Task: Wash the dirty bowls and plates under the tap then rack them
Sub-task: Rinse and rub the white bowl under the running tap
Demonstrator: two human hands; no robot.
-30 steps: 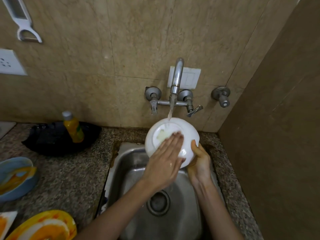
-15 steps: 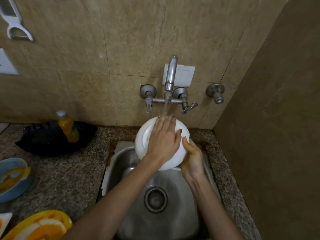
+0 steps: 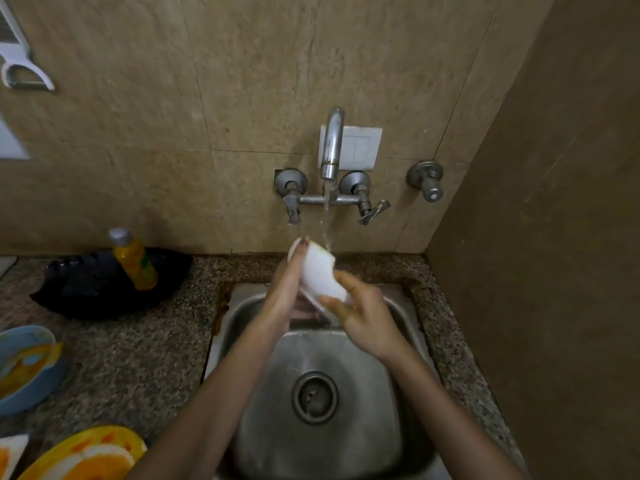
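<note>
Since half a second ago the round white bowl (image 3: 320, 271) has turned from facing the camera to nearly edge-on. The left hand (image 3: 282, 296) has slid off its face to its left side.

At far left a white plastic peeler (image 3: 20, 74) hangs on the beige tiled wall. Below it, on the speckled granite table (image 3: 138, 358), sit three things:
- a light blue bowl (image 3: 24, 368) smeared with yellow-orange
- a yellow plate (image 3: 86, 455) with orange smears, at the bottom edge
- farther back, a black dish (image 3: 86, 289) with an upright yellow bottle (image 3: 133, 261) on it

The stainless steel sink (image 3: 311, 445) is set into the table to the right.

The bowl is held between both hands over the back of the sink. The left hand's fingers (image 3: 302, 244) lie straight along the bowl's left side, pressing it. The right hand (image 3: 363, 313) grips the bowl's lower right edge, with thumb and curled fingers around it.

A curved chrome tap (image 3: 332, 143) on the wall runs a thin stream of water onto the bowl's upper right rim. Right of the tap, a separate round metal wall valve (image 3: 427, 180) sticks out from the tiles.
</note>
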